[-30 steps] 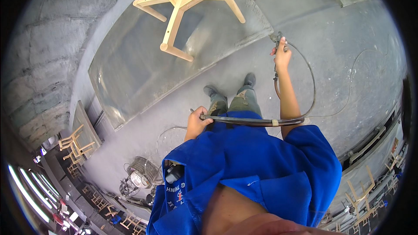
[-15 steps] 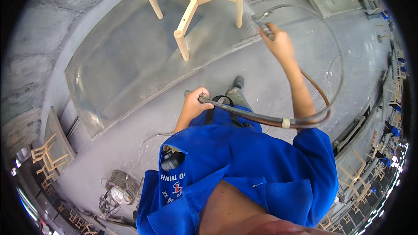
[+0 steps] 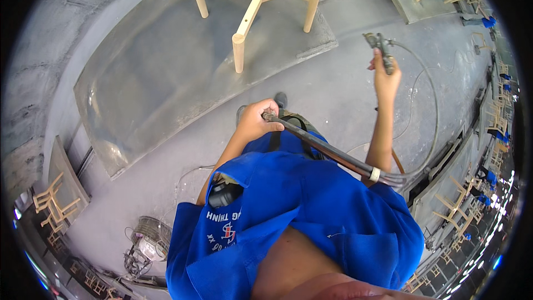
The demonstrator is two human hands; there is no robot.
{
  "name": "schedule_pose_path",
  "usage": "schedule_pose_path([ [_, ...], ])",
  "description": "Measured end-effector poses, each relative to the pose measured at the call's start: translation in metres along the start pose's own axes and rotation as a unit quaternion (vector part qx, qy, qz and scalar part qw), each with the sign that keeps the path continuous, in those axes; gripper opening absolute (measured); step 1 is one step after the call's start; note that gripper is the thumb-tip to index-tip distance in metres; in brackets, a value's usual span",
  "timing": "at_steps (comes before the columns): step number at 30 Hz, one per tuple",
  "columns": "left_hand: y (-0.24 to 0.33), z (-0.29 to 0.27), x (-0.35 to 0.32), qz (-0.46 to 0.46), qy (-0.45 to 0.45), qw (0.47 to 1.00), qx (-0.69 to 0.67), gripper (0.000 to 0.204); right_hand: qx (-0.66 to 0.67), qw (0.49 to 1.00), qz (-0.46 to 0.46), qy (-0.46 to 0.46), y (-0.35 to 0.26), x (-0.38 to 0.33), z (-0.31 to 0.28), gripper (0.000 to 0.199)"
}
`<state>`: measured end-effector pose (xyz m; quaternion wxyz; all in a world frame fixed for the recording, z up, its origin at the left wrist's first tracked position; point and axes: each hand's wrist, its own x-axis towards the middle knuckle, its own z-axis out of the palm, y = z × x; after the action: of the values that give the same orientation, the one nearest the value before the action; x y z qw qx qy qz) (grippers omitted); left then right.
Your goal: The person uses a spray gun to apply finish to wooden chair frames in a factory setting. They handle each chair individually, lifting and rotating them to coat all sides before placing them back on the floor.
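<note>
My right hand (image 3: pixel 384 76) is closed around a spray gun (image 3: pixel 378 43), held out at the right above the floor. A thin hose loops from the gun back past my right forearm. Close to my waist, my left hand (image 3: pixel 256 120) grips the end of a taped bundle of hoses (image 3: pixel 333 151), which runs across my front to the right. Ahead of me, a pale wooden chair frame (image 3: pixel 251 14) with crossed rails and several legs stands over a large grey panel (image 3: pixel 161 83). The gun is to the right of this frame, well apart from it.
A round machine with tangled cords (image 3: pixel 150 241) sits on the floor at the lower left. More wooden chair frames (image 3: pixel 452 205) line the right side, and others (image 3: pixel 54 203) stand at the left. A thin line trails over the floor. A grey wall (image 3: pixel 44 66) curves along the left.
My right hand has swung the spray gun to the right and toward me, away from the chair frame. The hose loop has shifted with it. My left hand still holds the bundle.
</note>
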<state>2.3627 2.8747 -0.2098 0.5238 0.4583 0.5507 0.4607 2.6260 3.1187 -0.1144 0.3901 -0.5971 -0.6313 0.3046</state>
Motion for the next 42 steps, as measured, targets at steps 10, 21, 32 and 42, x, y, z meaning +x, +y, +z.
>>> schedule_pose_path([
  [10, 0.053, 0.025, 0.033, -0.081, 0.042, 0.988, 0.123, 0.048, 0.216, 0.935, 0.154, -0.236, 0.047, 0.025, 0.079, 0.028],
  [21, 0.042, 0.064, 0.069, -0.144, 0.061, 0.969, 0.191, 0.055, 0.427, 0.724, 0.405, -0.361, 0.155, -0.009, 0.145, 0.045],
  [32, 0.005, 0.019, 0.072, -0.176, 0.058, 0.954, 0.235, 0.049, 0.229, 0.771, 0.522, -0.284, 0.273, -0.035, 0.26, 0.069],
  [42, -0.021, -0.038, 0.065, -0.155, 0.12, 0.932, 0.305, 0.048, 0.632, 0.616, 0.418, -0.217, 0.185, 0.008, 0.408, 0.099],
])
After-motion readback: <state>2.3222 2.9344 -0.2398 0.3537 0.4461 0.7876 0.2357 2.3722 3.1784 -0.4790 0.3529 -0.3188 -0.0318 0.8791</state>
